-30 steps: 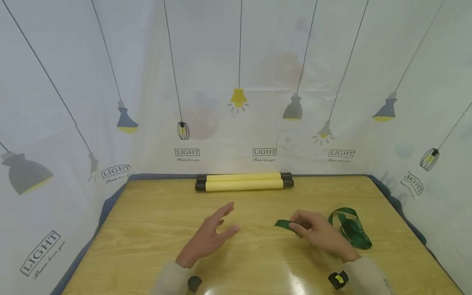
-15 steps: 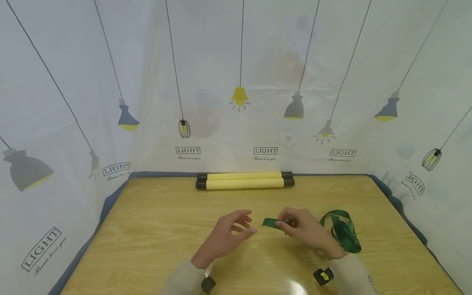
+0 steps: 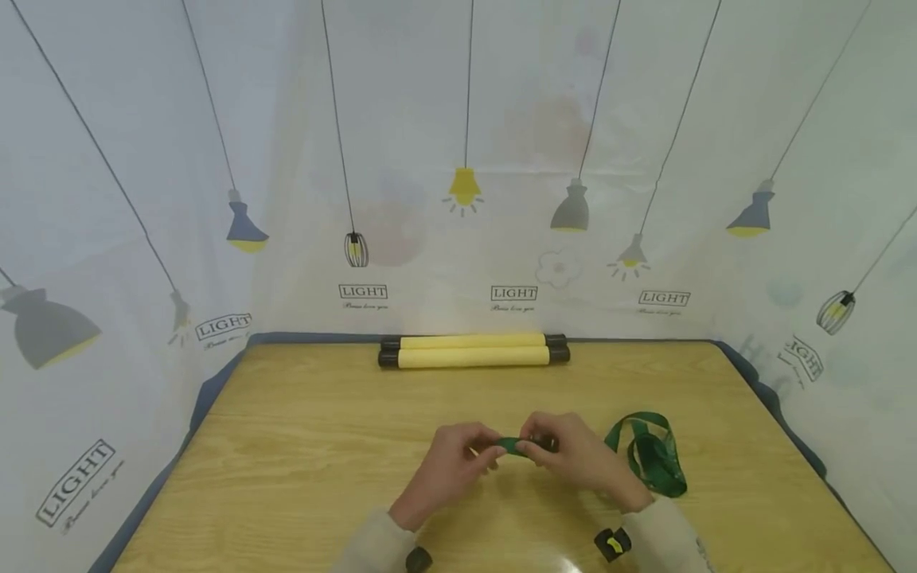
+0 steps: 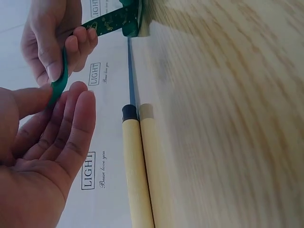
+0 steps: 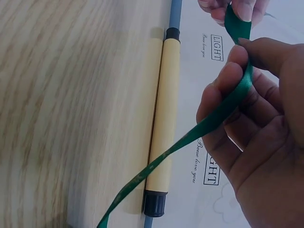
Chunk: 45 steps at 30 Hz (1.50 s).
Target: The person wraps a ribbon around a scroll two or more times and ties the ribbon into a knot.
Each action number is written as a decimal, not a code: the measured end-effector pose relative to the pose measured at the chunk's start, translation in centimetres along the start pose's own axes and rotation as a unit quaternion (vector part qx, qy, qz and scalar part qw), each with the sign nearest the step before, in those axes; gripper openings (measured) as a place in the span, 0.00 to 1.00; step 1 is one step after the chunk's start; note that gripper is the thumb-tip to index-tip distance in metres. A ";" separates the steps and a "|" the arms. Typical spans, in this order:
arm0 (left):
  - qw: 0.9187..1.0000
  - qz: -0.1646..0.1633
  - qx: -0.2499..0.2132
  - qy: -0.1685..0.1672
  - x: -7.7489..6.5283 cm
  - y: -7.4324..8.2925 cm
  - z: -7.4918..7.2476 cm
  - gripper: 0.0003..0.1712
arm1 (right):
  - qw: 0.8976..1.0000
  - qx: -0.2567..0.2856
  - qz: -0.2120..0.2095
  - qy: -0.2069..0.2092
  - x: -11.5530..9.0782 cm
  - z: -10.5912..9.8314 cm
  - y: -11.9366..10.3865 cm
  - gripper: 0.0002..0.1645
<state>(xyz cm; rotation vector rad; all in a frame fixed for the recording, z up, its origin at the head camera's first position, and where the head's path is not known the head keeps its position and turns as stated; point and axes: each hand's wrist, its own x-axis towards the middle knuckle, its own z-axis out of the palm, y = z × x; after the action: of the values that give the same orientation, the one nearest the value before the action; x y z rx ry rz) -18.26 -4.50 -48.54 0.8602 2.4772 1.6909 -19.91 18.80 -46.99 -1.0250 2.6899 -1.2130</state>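
A dark green ribbon (image 3: 510, 446) is stretched briefly between both hands above the table. My left hand (image 3: 447, 465) pinches its free end between thumb and fingers. A short way along, my right hand (image 3: 576, 454) also pinches the ribbon with thumb and index finger. In the right wrist view, the ribbon (image 5: 190, 137) runs across the curled right fingers and slopes down out of frame. Small gold printed marks show on the ribbon (image 4: 107, 24) in the left wrist view. The rest lies in a loose looped heap (image 3: 666, 469) beside the right forearm.
Two yellow rods (image 3: 473, 356) with black ends lie side by side along the back of the wooden table (image 3: 308, 430). Behind them hangs a white curtain (image 3: 430, 103) printed with lamps. It also closes in both sides.
My left hand has moved right, and its thumb and fingers have closed on the ribbon's end. The right hand has shifted left with the ribbon, and the heap has slid left slightly.
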 end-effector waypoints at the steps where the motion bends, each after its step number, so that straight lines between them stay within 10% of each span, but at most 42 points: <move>1: 1.000 0.000 0.000 -0.002 0.0 0.0 0.0 0.10 | 1.000 0.000 0.000 -0.002 0.0 0.1 0.0 0.06; 18: 1.000 -0.018 0.006 0.010 -0.6 0.2 -1.5 0.06 | 0.992 0.040 0.046 -0.106 -0.9 -0.2 1.1 0.20; 45: 0.995 -0.023 0.044 0.083 -1.4 -1.1 -6.7 0.06 | 0.992 0.004 0.079 -0.098 -3.2 -5.5 4.3 0.23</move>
<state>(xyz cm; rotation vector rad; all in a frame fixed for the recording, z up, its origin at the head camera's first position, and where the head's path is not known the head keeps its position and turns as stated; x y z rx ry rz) -19.59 -11.11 -47.11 0.6902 2.6733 1.7162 -21.33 26.37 -46.84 -0.8604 2.5575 -1.0347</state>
